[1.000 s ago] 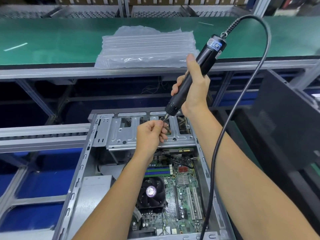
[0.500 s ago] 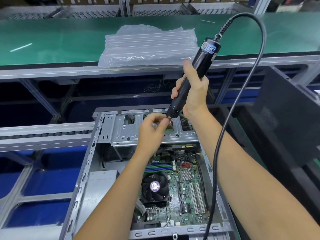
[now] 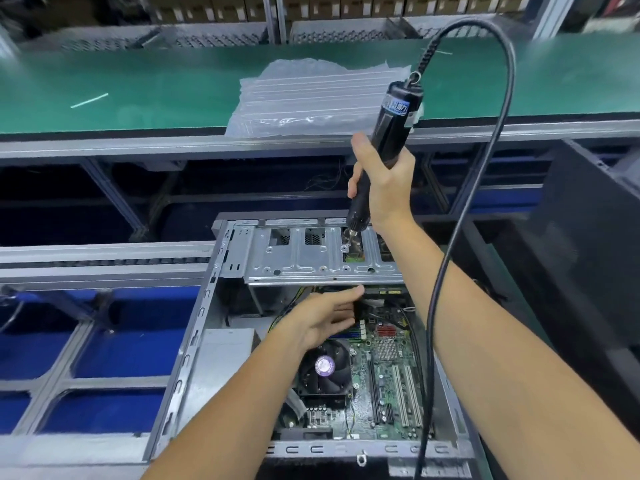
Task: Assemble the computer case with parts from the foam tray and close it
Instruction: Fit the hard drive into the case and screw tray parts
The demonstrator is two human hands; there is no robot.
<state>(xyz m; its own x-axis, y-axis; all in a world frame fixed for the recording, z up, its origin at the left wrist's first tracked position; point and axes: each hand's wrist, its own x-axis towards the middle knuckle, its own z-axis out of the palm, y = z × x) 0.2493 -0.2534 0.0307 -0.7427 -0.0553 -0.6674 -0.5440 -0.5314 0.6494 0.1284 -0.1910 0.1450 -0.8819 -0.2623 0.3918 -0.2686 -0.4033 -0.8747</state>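
Note:
An open computer case (image 3: 194,344) lies in front of me with its motherboard (image 3: 388,372) and black CPU fan (image 3: 323,370) exposed. A silver drive bracket (image 3: 304,258) spans its far end. My right hand (image 3: 384,181) grips a black corded electric screwdriver (image 3: 394,123), held nearly upright with its bit down on a screw point on the bracket. My left hand (image 3: 325,320) hovers over the motherboard just below the bracket, fingers straight and spread, holding nothing.
The screwdriver's black cable (image 3: 485,168) loops up and hangs down across the case's right side. A clear plastic air-cushion sheet (image 3: 311,98) lies on the green bench (image 3: 138,84) beyond. A dark side panel (image 3: 585,244) leans at the right. Metal conveyor rails (image 3: 104,258) run left.
My left hand let go of the screwdriver tip and dropped back toward me over the motherboard, opening its fingers. The screwdriver bit has come down onto the bracket.

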